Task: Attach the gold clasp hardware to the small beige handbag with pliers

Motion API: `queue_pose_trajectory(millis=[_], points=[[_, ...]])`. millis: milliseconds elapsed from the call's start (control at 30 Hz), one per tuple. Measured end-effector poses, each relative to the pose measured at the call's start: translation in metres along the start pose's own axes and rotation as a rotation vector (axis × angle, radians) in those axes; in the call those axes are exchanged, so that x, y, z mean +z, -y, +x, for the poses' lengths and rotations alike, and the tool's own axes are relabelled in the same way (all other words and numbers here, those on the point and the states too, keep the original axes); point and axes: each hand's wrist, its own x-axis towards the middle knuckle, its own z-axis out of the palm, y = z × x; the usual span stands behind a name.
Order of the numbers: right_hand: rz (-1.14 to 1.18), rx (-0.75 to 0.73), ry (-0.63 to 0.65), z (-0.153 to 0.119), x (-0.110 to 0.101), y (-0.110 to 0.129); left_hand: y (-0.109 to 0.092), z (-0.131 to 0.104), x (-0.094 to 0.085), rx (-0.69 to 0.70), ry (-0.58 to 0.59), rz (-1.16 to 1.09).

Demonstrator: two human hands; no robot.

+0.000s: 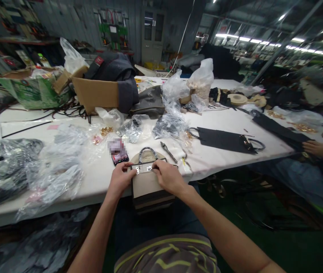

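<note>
A beige bag panel with dark edges (145,187) rests at the table's front edge, a dark curved handle (147,149) rising behind it. Along its top are two small silver metal plates (137,170). My left hand (120,177) grips the panel's upper left corner between thumb and fingers. The fingers of my right hand (170,176) are pinched together over the right-hand plate, and whatever small piece they hold is hidden. Beyond the right hand lies a pair of pliers (168,152). A phone (119,153) lies just past the left hand.
Plastic bags (61,155) cover the table's left side. A cardboard box (97,93) with dark material stands behind. To the right lies a black bag piece with handles (225,140). A co-worker's hands (320,148) are at the far right, by black material. Gold-coloured hardware (106,131) sits mid-table.
</note>
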Motion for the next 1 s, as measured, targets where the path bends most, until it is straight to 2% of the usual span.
queue_pose_trajectory(millis=[100,167,267,433,567,767,1000], points=[[0.147,-0.099,-0.197,-0.007,-0.011,-0.026,-0.001,0.002,-0.001,0.042,-0.003,0.045],[0.101,-0.181,-0.235,-0.009,-0.018,-0.041,-0.004,0.004,-0.003,0.049,0.002,0.061],[0.001,-0.261,-0.164,-0.009,-0.022,-0.057,-0.007,0.006,-0.005,0.041,0.018,0.088],[-0.044,-0.348,-0.037,-0.001,-0.018,-0.076,-0.002,0.007,-0.007,0.044,0.058,0.091],[-0.014,-0.312,-0.050,0.006,-0.014,-0.081,-0.002,0.006,-0.007,0.081,0.052,0.125],[-0.074,-0.308,-0.032,0.007,-0.012,-0.076,-0.017,0.005,-0.003,0.144,0.040,0.250],[-0.049,-0.227,-0.064,0.002,-0.006,-0.079,-0.023,0.018,-0.015,0.038,0.232,0.136]])
